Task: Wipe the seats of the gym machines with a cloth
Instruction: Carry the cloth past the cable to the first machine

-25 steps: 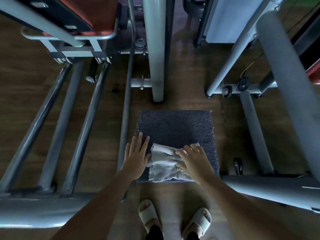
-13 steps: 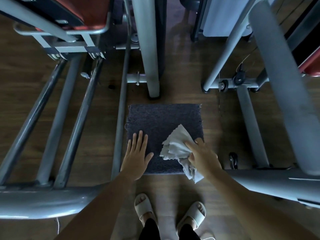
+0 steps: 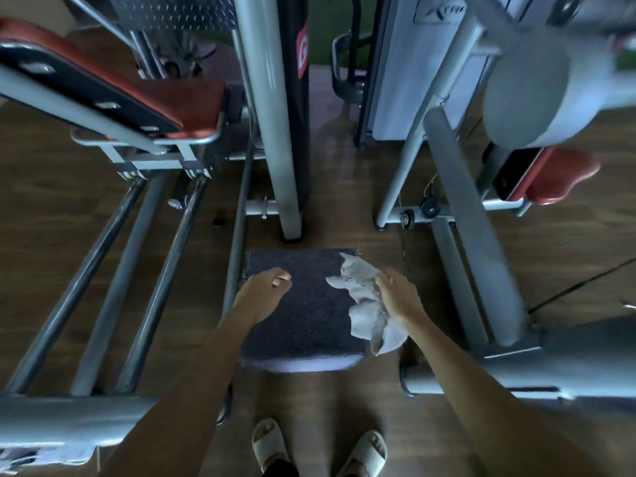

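A square dark grey carpeted seat pad (image 3: 303,315) lies low in front of me, between the machine frames. My right hand (image 3: 399,297) grips a crumpled pale grey cloth (image 3: 364,304) at the pad's right edge; part of the cloth hangs off its near right corner. My left hand (image 3: 263,287) is over the pad's far left part with its fingers loosely curled and nothing in it. An orange padded machine seat (image 3: 165,94) stands at the upper left, and another orange pad (image 3: 564,177) shows at the right.
Grey steel rails (image 3: 137,270) run along the wooden floor on the left. An upright post (image 3: 272,115) rises just beyond the pad. Thick grey frame tubes (image 3: 475,235) and a large round roller (image 3: 526,91) crowd the right. My sandalled feet (image 3: 316,449) are below the pad.
My right hand has dragged the cloth from the pad's middle to its right edge. My left hand, flat on the pad before, has lifted and curled. The view has risen and tilted up.
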Demonstrator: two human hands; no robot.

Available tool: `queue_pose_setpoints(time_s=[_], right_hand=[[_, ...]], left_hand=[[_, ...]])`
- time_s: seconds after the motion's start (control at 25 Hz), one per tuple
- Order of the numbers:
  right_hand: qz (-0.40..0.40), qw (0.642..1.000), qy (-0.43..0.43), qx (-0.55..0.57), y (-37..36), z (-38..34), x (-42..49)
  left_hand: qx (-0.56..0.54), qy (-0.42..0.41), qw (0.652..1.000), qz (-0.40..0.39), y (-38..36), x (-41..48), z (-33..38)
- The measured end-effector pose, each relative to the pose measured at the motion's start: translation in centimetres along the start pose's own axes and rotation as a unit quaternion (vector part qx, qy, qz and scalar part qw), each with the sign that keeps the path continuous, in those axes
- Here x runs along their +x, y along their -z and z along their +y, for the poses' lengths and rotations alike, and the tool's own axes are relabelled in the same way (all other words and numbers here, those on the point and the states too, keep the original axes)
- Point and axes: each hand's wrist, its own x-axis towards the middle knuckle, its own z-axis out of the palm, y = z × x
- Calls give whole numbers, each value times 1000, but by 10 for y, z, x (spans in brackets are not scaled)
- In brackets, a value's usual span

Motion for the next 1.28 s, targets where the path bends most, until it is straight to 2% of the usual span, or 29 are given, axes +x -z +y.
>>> queue_pose_setpoints(time_s=[0.12,0.2,0.4,0.48,0.68,0.8,1.0,1.28], right_hand=[[-8,999,46,13,30,-31,-26],[-1,995,87,-54,42,-41,-40],[96,968,129,-192,56,-67,-75],[122,959,121,-224,58,-77,-88],[229,948,68,-210,58,-92,-139],[292,938,48,-182,64,-84,-176],[363,910,-77,-187,85,-36,-244],[458,857,-190,-137,116,52,-367]], left_hand=[[-21,-42,999,21,27,-17,41],[-16,-75,997,31,40,-25,60],[43,-172,984,25,91,-37,84],[68,-212,975,14,108,-35,92],[103,-323,940,-36,121,-32,130],[117,-392,909,-75,98,-35,165],[169,-488,846,-134,27,-62,224],[210,-595,748,-205,-92,-166,285]])
